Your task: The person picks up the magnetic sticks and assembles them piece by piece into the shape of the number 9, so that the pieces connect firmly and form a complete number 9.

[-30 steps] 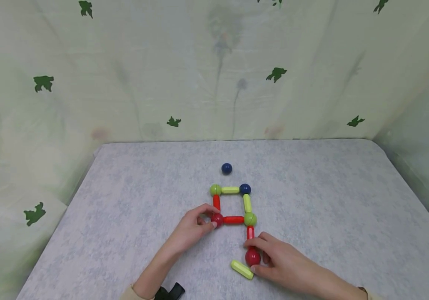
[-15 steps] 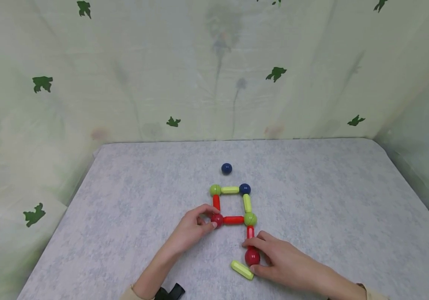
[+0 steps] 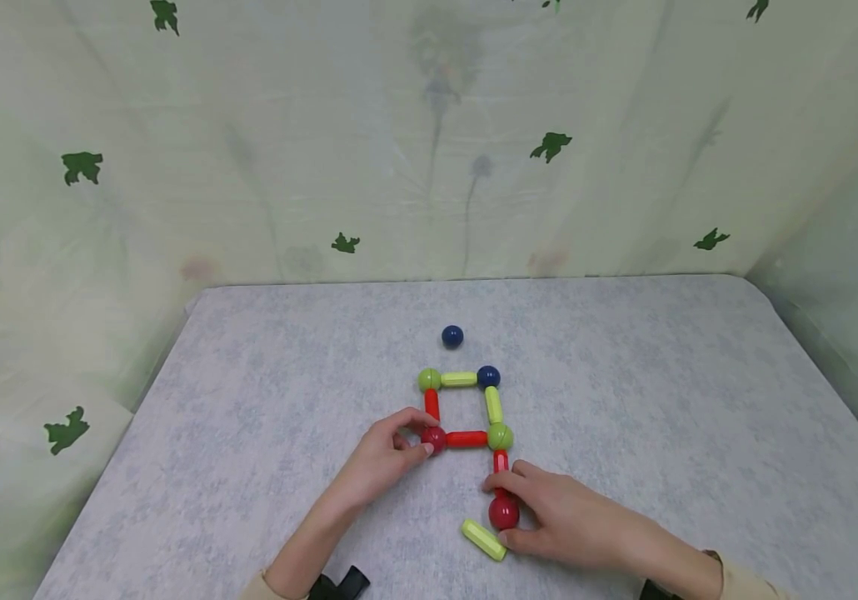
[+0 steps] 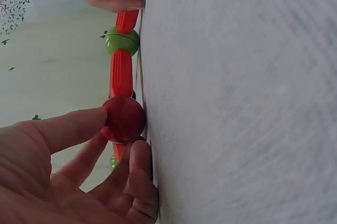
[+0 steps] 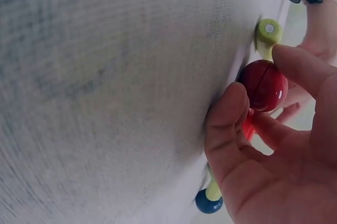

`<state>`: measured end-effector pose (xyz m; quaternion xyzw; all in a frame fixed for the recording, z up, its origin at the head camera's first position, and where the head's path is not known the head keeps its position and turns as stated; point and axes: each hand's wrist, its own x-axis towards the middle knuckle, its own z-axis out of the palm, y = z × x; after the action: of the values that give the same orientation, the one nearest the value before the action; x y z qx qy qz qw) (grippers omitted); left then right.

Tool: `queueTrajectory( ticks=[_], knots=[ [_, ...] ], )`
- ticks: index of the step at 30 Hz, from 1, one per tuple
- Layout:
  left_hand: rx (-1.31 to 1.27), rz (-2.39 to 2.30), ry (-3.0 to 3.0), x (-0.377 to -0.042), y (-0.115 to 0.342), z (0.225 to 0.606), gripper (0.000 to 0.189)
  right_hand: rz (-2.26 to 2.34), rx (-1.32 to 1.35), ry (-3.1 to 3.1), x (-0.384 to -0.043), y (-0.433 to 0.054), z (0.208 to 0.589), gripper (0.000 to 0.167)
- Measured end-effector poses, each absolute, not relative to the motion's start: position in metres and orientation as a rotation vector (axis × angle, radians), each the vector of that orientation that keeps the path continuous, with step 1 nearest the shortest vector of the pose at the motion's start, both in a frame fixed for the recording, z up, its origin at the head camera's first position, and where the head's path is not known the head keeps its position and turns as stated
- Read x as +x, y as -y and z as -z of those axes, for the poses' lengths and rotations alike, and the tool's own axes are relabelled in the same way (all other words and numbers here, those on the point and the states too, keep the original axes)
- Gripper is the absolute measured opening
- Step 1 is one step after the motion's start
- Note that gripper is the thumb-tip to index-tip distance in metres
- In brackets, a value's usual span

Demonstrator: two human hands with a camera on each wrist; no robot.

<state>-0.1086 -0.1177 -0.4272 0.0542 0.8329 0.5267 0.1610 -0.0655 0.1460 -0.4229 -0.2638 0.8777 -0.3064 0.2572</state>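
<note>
Magnetic rods and balls form a square on the table. My left hand (image 3: pixel 384 457) holds the red ball (image 4: pixel 125 118) at its near left corner, thumb and fingers around it. A red rod (image 3: pixel 466 439) runs from that ball to a green ball (image 3: pixel 500 437). From the green ball another red rod (image 3: pixel 501 461) points toward me, ending in a second red ball (image 3: pixel 504 512). My right hand (image 3: pixel 571 517) grips this end, thumb at the ball and index finger across the rod. A loose yellow-green rod (image 3: pixel 484 540) lies beside the ball, close to the right thumb.
The square's far side has a green ball (image 3: pixel 430 379), a yellow-green rod (image 3: pixel 459 379) and a dark blue ball (image 3: pixel 488 377). Beyond it sits a loose blue ball (image 3: pixel 452 337). A leaf-patterned curtain (image 3: pixel 271 167) hangs behind the grey table (image 3: pixel 646 358).
My right index finger reaches slightly farther left across the red rod, and the right forearm has shifted a little. The left hand keeps its hold on the corner ball.
</note>
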Motion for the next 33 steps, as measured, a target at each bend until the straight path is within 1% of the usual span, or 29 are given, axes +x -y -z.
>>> queueTrajectory(
  ticks=[9,18,27,33],
  knots=[
    [0.133,-1.504,-2.372,-0.108,0.117,0.426,0.027,0.916,-0.681,-2.379,-0.064,-0.149,0.420,0.036],
    [0.140,-1.512,-2.370,-0.108,0.117,0.425,0.027,1.003,-0.694,-2.335,-0.066,-0.155,0.423,0.034],
    [0.137,-1.514,-2.372,-0.108,0.117,0.427,0.026,1.124,-0.662,-2.218,-0.070,-0.161,0.425,0.029],
    [0.124,-1.513,-2.367,-0.108,0.117,0.427,0.024,1.183,-0.637,-2.180,-0.071,-0.162,0.429,0.029]
  ],
)
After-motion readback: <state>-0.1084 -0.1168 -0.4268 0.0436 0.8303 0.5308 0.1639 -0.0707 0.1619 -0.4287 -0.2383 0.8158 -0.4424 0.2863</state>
